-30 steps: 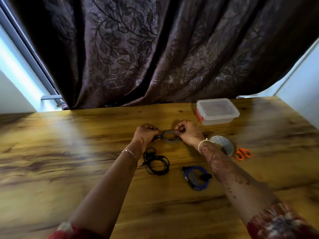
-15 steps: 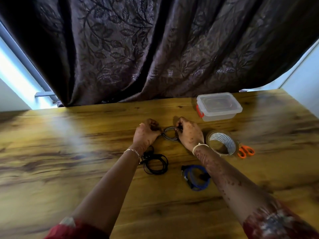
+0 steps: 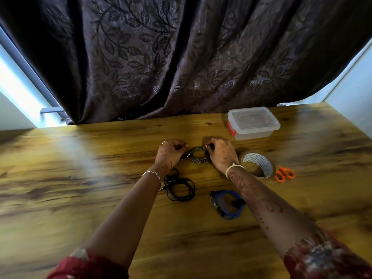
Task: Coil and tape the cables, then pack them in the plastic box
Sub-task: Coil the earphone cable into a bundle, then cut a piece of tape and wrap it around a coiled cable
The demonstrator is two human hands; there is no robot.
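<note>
dark leaf-patterned curtain (image 3: 161,57) hangs behind a wooden table (image 3: 80,178), with bright window light at both outer edges. near the table's middle, a grey cable (image 3: 198,157) lies in a small coil on the surface between the two hands. the left hand (image 3: 171,153) grips the coil's left side, fingers curled round the strands, with a plug end showing just below its fingertips. the right hand (image 3: 221,151) pinches the coil's right side, fingers curled inward over the strands. a black cable (image 3: 181,188), loosely coiled, lies on the table just beside the left wrist, nearer the person. a blue cable (image 3: 227,203), also coiled, lies beside the right forearm and is partly covered by it. a roll of tape (image 3: 256,165) rests on the table just right of the right wrist. orange-handled scissors (image 3: 284,174) lie just beside the roll, on its right. the plastic box (image 3: 253,122), clear with its lid on and an orange clasp on its left end, stands farther back near the curtain, apart from the cables.
</note>
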